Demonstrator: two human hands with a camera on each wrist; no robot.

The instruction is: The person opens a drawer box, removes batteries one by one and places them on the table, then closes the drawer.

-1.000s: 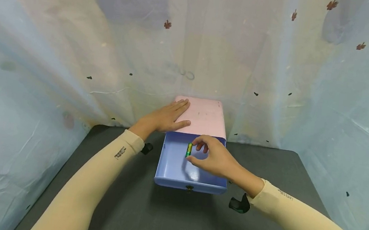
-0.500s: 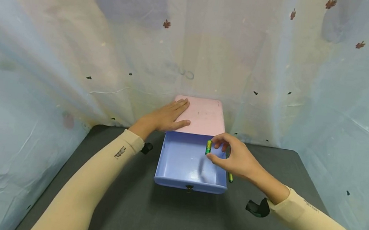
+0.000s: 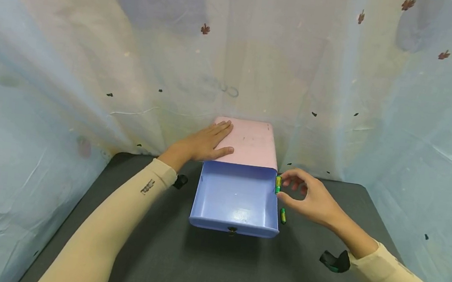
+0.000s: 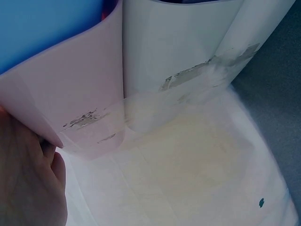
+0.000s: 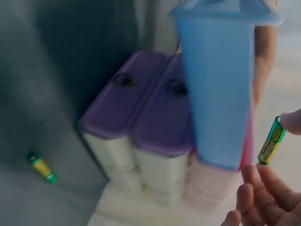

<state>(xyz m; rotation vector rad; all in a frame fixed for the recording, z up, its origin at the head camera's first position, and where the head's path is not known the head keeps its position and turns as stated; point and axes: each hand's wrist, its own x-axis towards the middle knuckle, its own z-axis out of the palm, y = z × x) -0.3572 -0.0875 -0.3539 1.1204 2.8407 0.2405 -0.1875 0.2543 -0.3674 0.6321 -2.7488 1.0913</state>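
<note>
My left hand (image 3: 202, 143) lies on the pink top (image 3: 253, 141) of a small drawer cabinet, fingers spread; in the left wrist view, part of that hand (image 4: 28, 174) is against the pink casing (image 4: 80, 84). The blue drawer (image 3: 232, 193) is pulled out, and nothing is seen inside it. Just beyond its right rim, my right hand (image 3: 313, 197) pinches a green and yellow battery (image 3: 278, 184) between thumb and finger. The right wrist view shows this battery (image 5: 271, 141) held at its two ends. A second battery (image 3: 283, 216) lies on the table right of the drawer.
Two drawers with purple fronts (image 5: 162, 122) sit shut beneath the blue one, in white casings (image 5: 160, 174). The cabinet stands on a dark grey table (image 3: 223, 271), its back near a pale hanging sheet (image 3: 259, 70).
My right hand has carried the battery rightward from over the blue drawer to past its right rim, bringing the second battery into full view. My left hand stays put.
</note>
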